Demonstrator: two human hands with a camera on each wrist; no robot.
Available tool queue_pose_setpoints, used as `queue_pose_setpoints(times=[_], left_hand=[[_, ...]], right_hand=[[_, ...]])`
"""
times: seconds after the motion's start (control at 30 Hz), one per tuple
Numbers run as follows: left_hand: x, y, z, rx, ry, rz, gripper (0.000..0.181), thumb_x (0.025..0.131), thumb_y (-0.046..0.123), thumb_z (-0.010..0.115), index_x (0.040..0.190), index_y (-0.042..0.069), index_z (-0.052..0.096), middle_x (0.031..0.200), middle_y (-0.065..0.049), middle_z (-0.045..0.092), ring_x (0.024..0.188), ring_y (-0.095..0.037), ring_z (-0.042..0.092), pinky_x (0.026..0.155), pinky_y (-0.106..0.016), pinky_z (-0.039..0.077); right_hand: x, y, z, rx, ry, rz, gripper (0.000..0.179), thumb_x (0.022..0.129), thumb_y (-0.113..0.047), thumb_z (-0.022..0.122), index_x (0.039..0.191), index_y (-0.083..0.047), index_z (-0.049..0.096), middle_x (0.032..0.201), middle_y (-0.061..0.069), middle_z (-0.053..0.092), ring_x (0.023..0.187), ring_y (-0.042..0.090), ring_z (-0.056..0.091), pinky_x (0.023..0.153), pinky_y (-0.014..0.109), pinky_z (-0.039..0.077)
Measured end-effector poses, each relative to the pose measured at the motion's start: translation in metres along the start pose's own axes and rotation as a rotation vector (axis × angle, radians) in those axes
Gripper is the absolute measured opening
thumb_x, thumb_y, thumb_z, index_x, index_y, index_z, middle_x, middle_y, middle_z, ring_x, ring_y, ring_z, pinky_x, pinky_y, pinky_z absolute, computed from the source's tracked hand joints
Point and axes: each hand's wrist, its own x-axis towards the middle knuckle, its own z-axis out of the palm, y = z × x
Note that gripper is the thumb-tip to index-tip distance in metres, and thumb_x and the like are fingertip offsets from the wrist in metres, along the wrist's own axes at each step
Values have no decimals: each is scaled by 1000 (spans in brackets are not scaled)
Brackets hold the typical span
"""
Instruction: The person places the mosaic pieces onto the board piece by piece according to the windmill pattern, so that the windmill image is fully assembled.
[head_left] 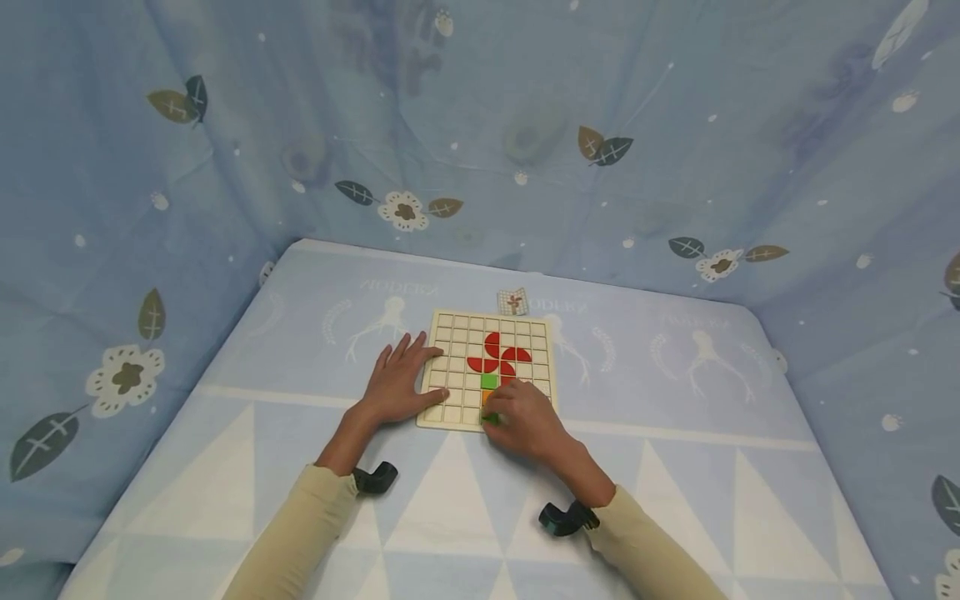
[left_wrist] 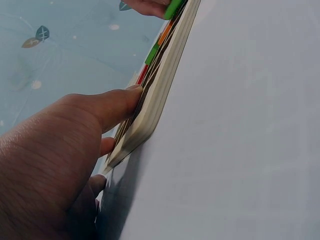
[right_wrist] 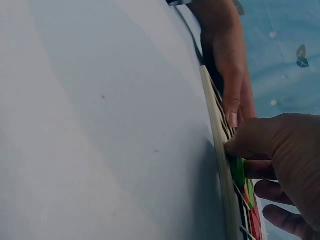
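A pale wooden grid board (head_left: 453, 364) lies flat on the cloth. Four-bladed red pieces (head_left: 492, 342) form a pinwheel on it, with a green square (head_left: 489, 381) and a partly covered orange piece (head_left: 486, 397) below. My left hand (head_left: 396, 385) is spread at the board's left side, its thumb resting on the near-left part. At the near edge, my right hand (head_left: 527, 419) pinches a green piece (right_wrist: 237, 171) between thumb and fingers, low over the column under the orange one. The left wrist view shows this green piece (left_wrist: 173, 9) tilted above the board.
Just beyond the board's far edge lies a small pattern card (head_left: 513, 302) with a red pinwheel picture. A patterned light-blue cloth (head_left: 300, 333) covers the table. Blue curtains (head_left: 480, 125) with leaves and flowers surround it. Dark straps (head_left: 567, 518) sit on the wrists.
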Motion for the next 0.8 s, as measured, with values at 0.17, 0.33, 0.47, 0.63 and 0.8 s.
queue_pose_setpoints(times=[0.17,0.33,0.47,0.63,0.8], left_hand=[[-1,2,-1,-8,17,14,70,86,54,66,144,17,49,161,-14,21,148,-34,9,115,-56,4],[-2,3,-1,-7,20,23,70,86,52,67,144,16,49,160,-16,22,148,-36,10,114,-57,5],[-3,3,-2,-2,18,13,70,86,52,68,143,16,50,160,-16,22,148,-36,10,114,-57,5],[-4,3,-2,1,15,8,70,86,52,68,143,17,50,161,-14,21,148,-34,9,115,-56,5],[-3,0,-2,-4,14,9,70,85,52,68,143,17,50,160,-15,22,148,-35,10,114,-57,5]], right_hand=[[-1,-6,1,31,-49,-6,4,77,-8,79,80,-11,77,89,-3,68,87,16,60,77,29,51],[-5,-6,-1,16,-88,8,6,80,-7,80,83,-12,79,93,-2,66,91,15,60,79,29,51],[-6,-6,-3,1,-118,28,6,81,-9,80,85,-13,79,93,-4,66,89,13,60,76,28,52],[-7,-5,-2,64,-116,55,7,82,-7,80,86,-12,79,92,-2,68,88,14,63,78,29,52],[-9,-5,2,101,-74,65,8,81,-6,81,87,-11,79,91,-1,70,88,15,65,79,30,53]])
